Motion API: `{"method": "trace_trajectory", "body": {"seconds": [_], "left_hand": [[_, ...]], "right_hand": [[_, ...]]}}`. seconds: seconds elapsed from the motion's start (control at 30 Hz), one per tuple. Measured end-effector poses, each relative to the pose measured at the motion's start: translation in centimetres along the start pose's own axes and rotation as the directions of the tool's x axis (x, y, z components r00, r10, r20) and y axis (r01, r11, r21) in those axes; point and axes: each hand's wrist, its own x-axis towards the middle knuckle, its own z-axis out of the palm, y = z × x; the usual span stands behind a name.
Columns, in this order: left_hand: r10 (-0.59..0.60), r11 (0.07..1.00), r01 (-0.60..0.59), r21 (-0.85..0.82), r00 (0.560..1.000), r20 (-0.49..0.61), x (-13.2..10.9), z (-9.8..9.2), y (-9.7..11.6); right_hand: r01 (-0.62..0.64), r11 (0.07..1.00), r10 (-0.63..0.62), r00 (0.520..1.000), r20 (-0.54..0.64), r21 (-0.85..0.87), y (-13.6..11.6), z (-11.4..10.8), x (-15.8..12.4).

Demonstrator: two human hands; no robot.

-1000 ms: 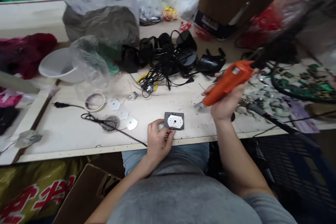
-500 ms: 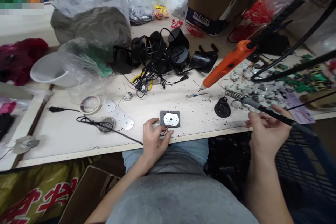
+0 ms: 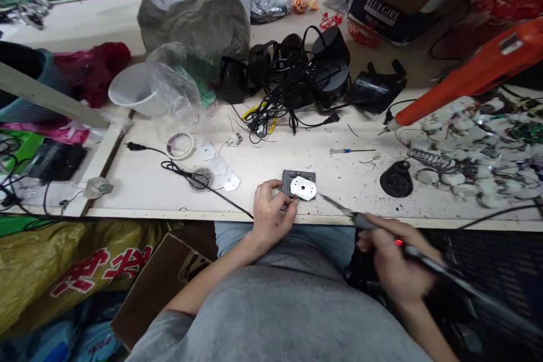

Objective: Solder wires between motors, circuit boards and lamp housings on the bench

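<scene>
My left hand point(image 3: 272, 216) is at the table's front edge, its fingers closed around thin red and dark wires point(image 3: 294, 198). The wires run to a white plate point(image 3: 306, 189) with small holes, lying askew on a dark grey rectangular block point(image 3: 290, 177). In my right hand point(image 3: 401, 266) is a soldering iron point(image 3: 363, 222) with a lit red light. Its tip points left, a short way right of the plate and apart from it. To the right stands a dark round soldering iron stand point(image 3: 396, 180) with a coil spring holder point(image 3: 431, 159).
A blue-handled screwdriver point(image 3: 351, 150) lies behind the block. An orange electric screwdriver point(image 3: 462, 82) hangs at the right over many small white parts point(image 3: 470, 167). Left are white plates point(image 3: 218, 165), a solder coil point(image 3: 200, 179) and a tape roll point(image 3: 180, 146). Black lamp housings point(image 3: 331, 76) and cables sit behind.
My right hand has brought the soldering iron from the stand's spring holder leftward, close to the white plate. The plate now sits tilted on the block. The view has shifted left.
</scene>
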Motion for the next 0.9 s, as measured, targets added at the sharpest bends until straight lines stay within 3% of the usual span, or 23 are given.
{"method": "trace_trajectory", "body": {"seconds": [0.1, 0.17, 0.57, 0.9], "left_hand": [[0.005, 1.000, -0.005, -0.011, 1.000, -0.009, 0.0, 0.0, 0.0], [0.018, 1.000, -0.019, -0.018, 1.000, -0.019, 0.0, 0.0, 0.0], [0.002, 1.000, -0.002, -0.010, 1.000, 0.014, 0.0, 0.1, -0.1], [0.022, 1.000, -0.022, -0.012, 1.000, 0.009, 0.0, -0.1, -0.2]], "right_hand": [[0.095, 0.994, -0.103, 0.983, 0.151, 0.061, -0.7, 3.0, -0.1], [0.141, 0.987, -0.153, 0.975, 0.161, 0.083, -0.7, 3.7, 0.1], [0.175, 0.984, -0.176, 0.967, 0.184, 0.020, -0.5, 3.5, 0.3], [0.358, 0.934, -0.352, 0.918, 0.182, -0.001, -0.7, 3.4, 0.8]]}}
